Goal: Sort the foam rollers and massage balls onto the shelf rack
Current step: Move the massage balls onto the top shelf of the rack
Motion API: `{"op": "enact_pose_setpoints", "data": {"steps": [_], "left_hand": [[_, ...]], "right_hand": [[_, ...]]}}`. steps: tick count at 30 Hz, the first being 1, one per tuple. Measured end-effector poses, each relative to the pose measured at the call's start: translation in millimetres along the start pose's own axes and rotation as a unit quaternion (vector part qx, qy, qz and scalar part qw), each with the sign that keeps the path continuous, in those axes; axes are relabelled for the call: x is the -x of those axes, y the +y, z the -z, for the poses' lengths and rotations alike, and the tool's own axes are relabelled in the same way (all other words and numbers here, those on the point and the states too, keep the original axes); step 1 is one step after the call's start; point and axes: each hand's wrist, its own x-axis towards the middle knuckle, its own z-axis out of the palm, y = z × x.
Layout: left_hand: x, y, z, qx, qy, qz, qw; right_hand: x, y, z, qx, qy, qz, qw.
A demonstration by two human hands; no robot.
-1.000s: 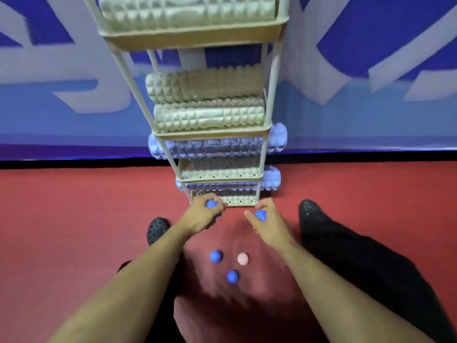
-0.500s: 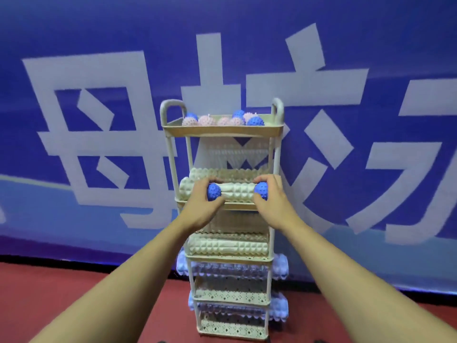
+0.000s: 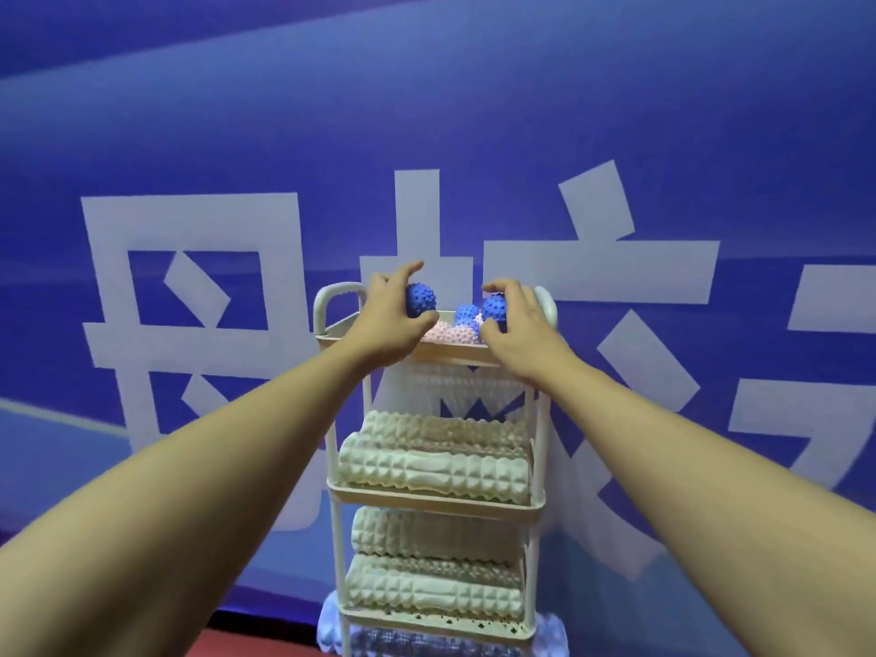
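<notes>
Holding: two bare hands reach forward to the top tray [image 3: 332, 331] of a tall cream shelf rack [image 3: 337, 514], each hand carrying one spiky blue massage ball.
Left hand: the left hand [image 3: 386, 320] curls its fingers and thumb round a blue ball [image 3: 420, 300], held just above the left part of the top tray, near the rack's left handle [image 3: 332, 292].
Right hand: the right hand [image 3: 516, 327] grips a second blue ball [image 3: 494, 306] with curled fingers, over the right part of the same tray; this hand covers most of the rack's right handle [image 3: 549, 305].
Already in the top tray: between the two hands lie pink spiky balls [image 3: 448, 333] and one more blue ball [image 3: 467, 315], which sits just beside the ball in the right hand.
Second tier of the rack: two cream ridged foam rollers [image 3: 433, 469] lie lengthwise, one behind the other.
Third tier of the rack: two more cream ridged rollers [image 3: 433, 588], stacked front and back.
Lowest visible tier: pale lilac rollers [image 3: 332, 628] stick out past both sides of the rack; only their ends show.
Behind the rack: a blue wall banner [image 3: 426, 111] with very large white characters; they are cut off and partly hidden, so I cannot read them.
Floor at the rack's foot: a strip of red floor [image 3: 256, 644].
</notes>
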Motion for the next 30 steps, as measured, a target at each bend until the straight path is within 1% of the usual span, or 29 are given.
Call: {"op": "enact_pose_setpoints", "data": {"steps": [2,4,8,10,13,16,20,22,25,28,30], "left_hand": [[-22,-5,-2,0.003,0.018,-0.01,1.0],[-44,-13,-5,0.009,0.027,-0.001,1.0],[-65,-35,-23,-0.038,0.025,0.026,0.999],[-67,-46,-33,-0.044,0.023,0.044,0.998],[-71,-52,-36,-0.046,0.019,0.062,0.997],[-74,-52,-35,-0.032,0.008,0.076,0.997],[-72,-53,-38,-0.058,0.003,0.06,0.997],[-72,-54,-38,-0.064,-0.012,0.059,0.996],[-72,-53,-37,-0.103,-0.04,0.052,0.993],[-72,-52,-37,-0.127,-0.053,0.042,0.99],[-73,-53,-39,-0.138,-0.061,0.041,0.988]], "right_hand": [[-21,6,1,0.03,0.003,-0.007,1.0],[-42,13,3,0.067,-0.01,-0.015,0.998],[-71,35,8,0.185,-0.013,-0.016,0.983],[-75,46,7,0.18,-0.006,-0.03,0.983],[-69,56,-1,0.161,0.03,-0.062,0.984],[-65,58,-8,0.132,0.057,-0.068,0.987],[-65,59,-5,0.134,0.041,-0.058,0.988],[-64,60,-5,0.118,0.039,-0.064,0.99],[-63,60,-4,0.107,0.044,-0.063,0.991],[-66,60,-6,0.154,0.038,-0.048,0.986],[-69,59,-6,0.226,0.025,-0.041,0.973]]}}
